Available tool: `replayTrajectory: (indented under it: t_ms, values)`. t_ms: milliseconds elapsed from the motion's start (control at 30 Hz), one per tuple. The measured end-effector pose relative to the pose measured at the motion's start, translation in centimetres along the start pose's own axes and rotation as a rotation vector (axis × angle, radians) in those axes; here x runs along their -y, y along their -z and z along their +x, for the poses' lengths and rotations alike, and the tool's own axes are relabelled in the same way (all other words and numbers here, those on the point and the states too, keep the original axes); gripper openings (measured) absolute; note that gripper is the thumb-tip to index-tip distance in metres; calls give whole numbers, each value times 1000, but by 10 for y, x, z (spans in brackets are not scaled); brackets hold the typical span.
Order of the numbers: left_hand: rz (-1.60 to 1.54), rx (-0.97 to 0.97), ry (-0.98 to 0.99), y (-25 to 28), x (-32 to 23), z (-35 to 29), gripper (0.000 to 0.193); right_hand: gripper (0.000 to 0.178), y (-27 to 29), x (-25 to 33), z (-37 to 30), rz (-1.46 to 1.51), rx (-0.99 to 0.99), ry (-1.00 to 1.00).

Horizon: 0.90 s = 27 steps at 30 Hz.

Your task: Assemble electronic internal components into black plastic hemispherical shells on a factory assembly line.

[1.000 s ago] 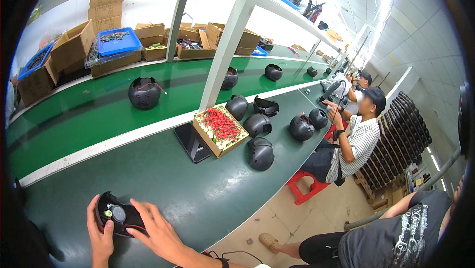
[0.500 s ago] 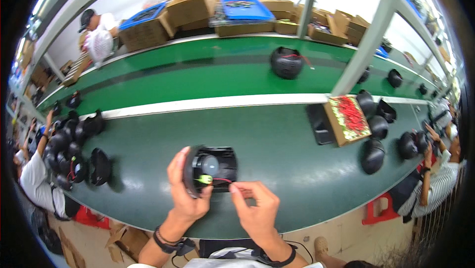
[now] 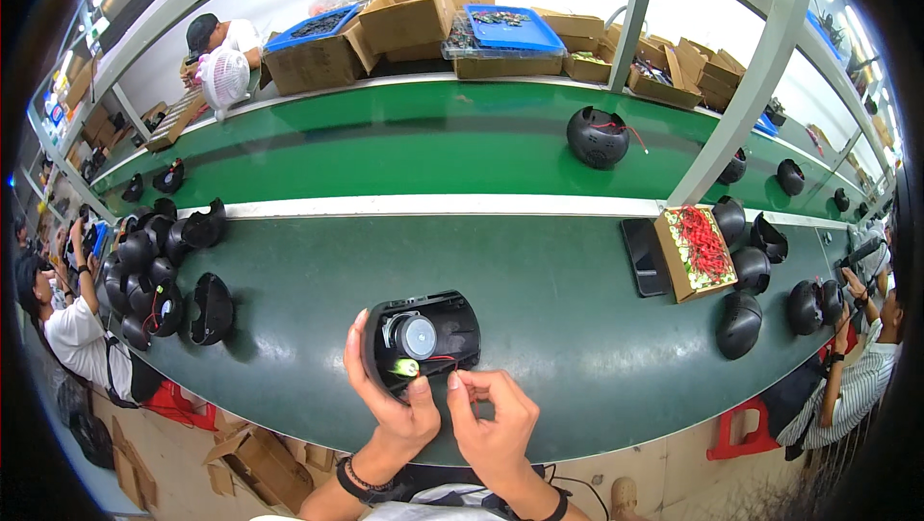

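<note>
A long green surface (image 3: 539, 280) runs across the room, split by a white strip, with a second green lane behind it and grey steel posts rising to a shelf overhead. Other people sit along both ends of the line on low stools.

Along the back edge stand brown cardboard boxes (image 3: 409, 16), some stacked, and two blue trays (image 3: 505, 25) filled with small parts. To the right, near a post, a small open box of red wires (image 3: 695, 250) sits beside a dark flat slab (image 3: 643, 256). Black rounded shells (image 3: 741, 324) lie scattered around that box, and a bigger heap of them (image 3: 159, 266) is piled at the left end. One round black shell (image 3: 597, 136) with a red wire stands alone on the far lane.

Close to the near edge, the left hand (image 3: 390, 396) is clamped on an open black housing (image 3: 423, 338), fingers curled round its left rim, thumb by a small green light. A round grey speaker part sits inside it. The right hand (image 3: 496, 420) is just beside the housing's lower edge, its grip pinched together on a thin red wire (image 3: 452, 362) leading into it.
</note>
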<state>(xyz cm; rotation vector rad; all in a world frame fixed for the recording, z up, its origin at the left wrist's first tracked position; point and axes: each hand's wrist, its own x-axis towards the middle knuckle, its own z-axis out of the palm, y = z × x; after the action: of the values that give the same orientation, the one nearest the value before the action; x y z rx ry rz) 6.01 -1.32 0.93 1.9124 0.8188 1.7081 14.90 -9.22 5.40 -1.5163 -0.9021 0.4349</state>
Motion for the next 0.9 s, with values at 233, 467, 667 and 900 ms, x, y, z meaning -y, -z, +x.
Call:
replayTrajectory:
  t_ms: [233,467,667,900]
  values:
    - [-627,-167,984,-1,-16,11,47,27,-10,-16,-31,-269,89,343]
    - [-520,85,888,-19,-1,3,49,47,24,-17,-40,-163,485,75]
    - [-93,597,682,-8,-8,68,38,42,221,-16,58,-728,-399,30]
    - [276,1021,397,-16,15,108,39,120,371,-99,114,-1219,-483,-434]
